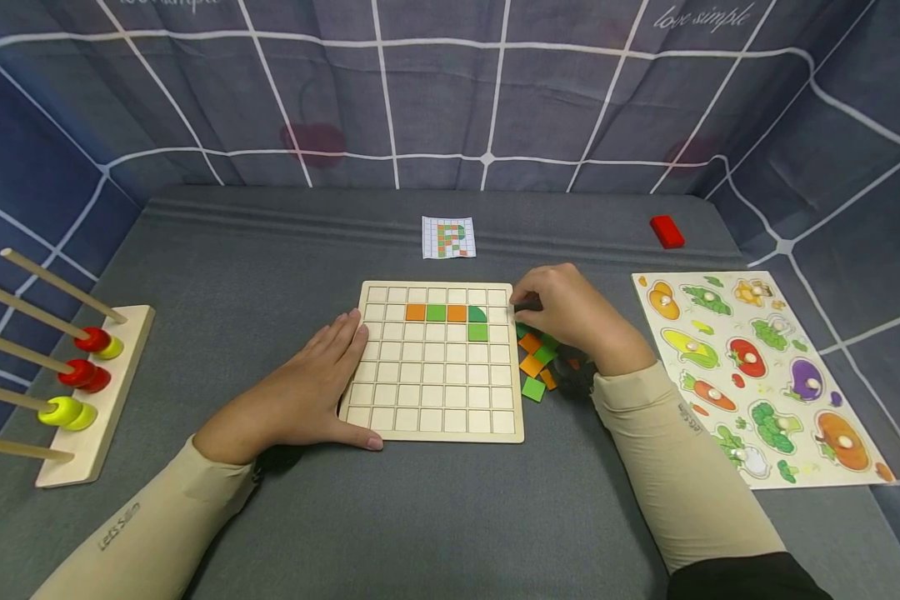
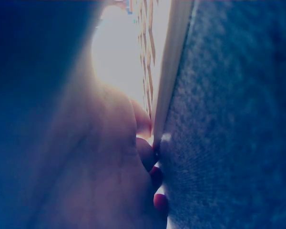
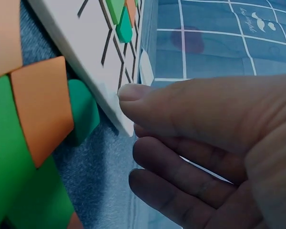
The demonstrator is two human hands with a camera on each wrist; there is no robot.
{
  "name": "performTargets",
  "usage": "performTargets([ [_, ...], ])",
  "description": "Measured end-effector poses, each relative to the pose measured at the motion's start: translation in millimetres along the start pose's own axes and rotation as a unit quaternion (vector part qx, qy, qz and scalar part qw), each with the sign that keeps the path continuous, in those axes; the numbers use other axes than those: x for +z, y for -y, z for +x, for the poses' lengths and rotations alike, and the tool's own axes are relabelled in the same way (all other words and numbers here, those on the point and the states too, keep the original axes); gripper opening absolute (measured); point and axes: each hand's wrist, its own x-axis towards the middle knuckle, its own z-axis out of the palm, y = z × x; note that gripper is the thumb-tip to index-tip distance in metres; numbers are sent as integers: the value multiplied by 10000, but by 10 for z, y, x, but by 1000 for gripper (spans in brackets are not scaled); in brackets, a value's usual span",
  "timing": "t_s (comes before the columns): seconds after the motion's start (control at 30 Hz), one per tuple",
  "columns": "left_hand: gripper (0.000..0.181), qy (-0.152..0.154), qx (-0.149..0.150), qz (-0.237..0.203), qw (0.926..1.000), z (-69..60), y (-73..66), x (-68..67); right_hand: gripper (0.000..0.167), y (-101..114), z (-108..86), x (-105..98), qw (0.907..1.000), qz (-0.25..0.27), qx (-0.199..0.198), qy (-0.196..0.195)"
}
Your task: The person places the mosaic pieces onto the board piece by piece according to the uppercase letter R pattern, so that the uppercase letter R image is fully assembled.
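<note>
Right hand (image 1: 570, 308) is hovering at the board's upper right, screening part of the loose tiles (image 1: 531, 366); cannot tell whether thumb and fingers are pinching anything. Left wrist view is blurring, glare washing out detail. Gridded board (image 1: 427, 404) is lying mid-table, holding five tiles (image 1: 436, 312): orange, green, orange, rounded green in a row, green square below the last. Left hand (image 1: 307, 387) is bracing the left edge, fingers extended, thumb spreading toward the bottom edge.
</note>
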Motion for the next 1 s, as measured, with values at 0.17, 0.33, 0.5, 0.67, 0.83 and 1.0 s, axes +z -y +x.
performTargets([
  [0.17,149,7,16,-25,10000,3,5,-2,19,-37,-1,2,9995,57,227,207],
  [0.33,150,52,-13,-40,10000,13,8,0,23,-56,-3,-20,9981,-4,415,449],
  [0.5,151,65,-35,-33,10000,20,12,-1,24,-52,-5,-36,9960,-94,538,711],
  [0.67,151,58,-23,-12,10000,24,13,-3,24,-60,-10,-30,9944,-121,602,864],
  [0.83,151,76,-33,-24,10000,20,5,-9,24,-49,-13,-43,9930,-149,655,974],
  [1.0,150,81,-38,-40,10000,11,-1,-13,23,-41,-19,-46,9921,-60,677,1056],
])
